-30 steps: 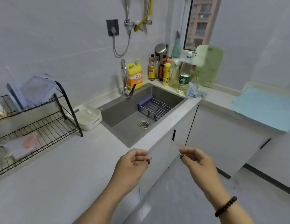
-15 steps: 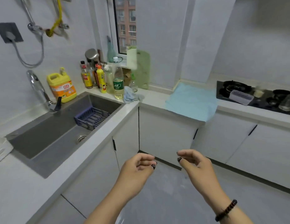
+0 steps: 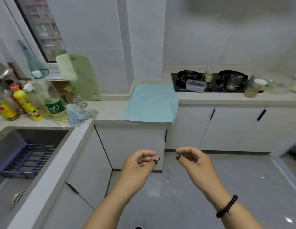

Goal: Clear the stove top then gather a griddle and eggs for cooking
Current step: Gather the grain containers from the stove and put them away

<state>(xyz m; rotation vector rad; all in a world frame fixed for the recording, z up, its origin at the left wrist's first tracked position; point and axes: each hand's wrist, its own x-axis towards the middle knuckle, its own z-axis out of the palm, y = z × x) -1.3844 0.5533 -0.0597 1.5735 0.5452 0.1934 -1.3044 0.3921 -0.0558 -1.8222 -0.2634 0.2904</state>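
Observation:
The black gas stove top [image 3: 177, 87] lies on the far counter at the upper right. On it stand a clear lidded plastic box [image 3: 195, 85], a small jar [image 3: 208, 76] and a glass pitcher [image 3: 233, 81]. My left hand [image 3: 138, 166] and my right hand [image 3: 194, 161] hang side by side in front of me over the floor, fingers loosely curled, holding nothing. Both are far from the stove. No griddle or eggs are in view.
A light blue cloth [image 3: 152, 103] covers the corner counter. Bottles [image 3: 56, 106], a rag [image 3: 79, 114] and a green cutting board [image 3: 83, 76] crowd the left counter beside the sink [image 3: 10, 161]. Jars [image 3: 253, 88] stand right of the stove. White cabinets [image 3: 234, 128] run below.
My view has swung right from the sink and dish rack toward the stove. Both hands keep the same loose, unloaded pose in front of me.

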